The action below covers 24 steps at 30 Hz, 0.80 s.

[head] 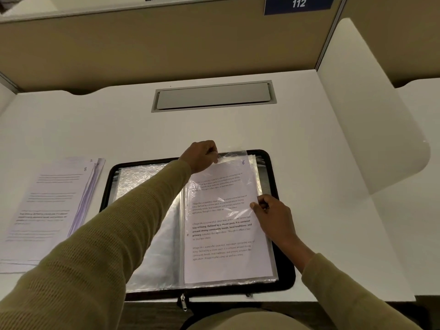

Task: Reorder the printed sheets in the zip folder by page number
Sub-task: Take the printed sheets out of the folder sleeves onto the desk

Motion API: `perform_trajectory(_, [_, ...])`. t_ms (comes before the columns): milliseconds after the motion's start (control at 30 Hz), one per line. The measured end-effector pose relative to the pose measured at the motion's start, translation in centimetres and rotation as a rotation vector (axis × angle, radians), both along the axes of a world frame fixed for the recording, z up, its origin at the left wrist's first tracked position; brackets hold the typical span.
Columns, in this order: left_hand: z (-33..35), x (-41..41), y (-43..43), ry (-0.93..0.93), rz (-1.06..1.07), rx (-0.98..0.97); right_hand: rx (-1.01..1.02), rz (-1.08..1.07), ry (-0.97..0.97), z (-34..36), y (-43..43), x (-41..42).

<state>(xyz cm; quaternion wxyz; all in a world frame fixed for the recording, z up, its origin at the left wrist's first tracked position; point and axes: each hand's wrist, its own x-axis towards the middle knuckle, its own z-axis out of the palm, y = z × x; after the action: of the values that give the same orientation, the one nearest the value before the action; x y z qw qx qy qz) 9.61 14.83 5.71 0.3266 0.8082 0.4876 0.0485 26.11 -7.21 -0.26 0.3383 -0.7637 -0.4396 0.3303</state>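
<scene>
A white desk (pixel 309 139) sits inside a study booth with beige partition walls (pixel 142 44). A black zip folder (pixel 285 281) lies open at the desk's near edge, its zip pull (pixel 183 302) hanging over the front. Beyond the folder a grey hatch (pixel 213 96) is set into the desk, and further back a blue sign (pixel 298 3) reads 112. Left of the folder lies a loose stack of printed sheets (pixel 47 206), with the top one marked 8. The folder's right side holds a printed sheet (pixel 223 234) marked 6 in a crinkled clear sleeve (pixel 234 157). The left hand (pixel 202 156) pinches the sleeve's top edge. The right hand (pixel 273 215) pinches the right edge, possibly sheet and sleeve together.
</scene>
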Motion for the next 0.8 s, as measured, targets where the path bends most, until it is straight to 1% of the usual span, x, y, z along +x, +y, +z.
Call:
perform_trajectory(100, [0.4,0.5,0.2,0.052,-0.002,0.019,-0.002,0.010,0.009,-0.3,-0.2,0.2])
perform_trajectory(267, [1.0,1.0,0.5,0.082,0.026,-0.175,0.017,0.031,0.010,-0.6,-0.6,0.4])
perform_trajectory(333, [1.2,1.5,0.5,0.097,0.025,-0.203,0.024,0.038,0.012,-0.6,-0.6,0.5])
perform_trajectory(467, [1.0,2.3,0.5,0.202,-0.065,-0.150,0.028,0.044,0.013,-0.9,-0.6,0.6])
perform_trajectory(633, [0.5,3.0,0.5,0.267,-0.132,-0.219,0.046,0.041,0.039,-0.8,-0.7,0.8])
perform_trajectory(733, [0.2,3.4,0.4,0.352,-0.158,-0.130,0.046,0.044,0.061,-0.9,-0.7,0.8])
perform_trajectory(800, [-0.1,3.6,0.4,0.365,-0.151,-0.074,0.044,0.050,0.059,-0.9,-0.7,0.9])
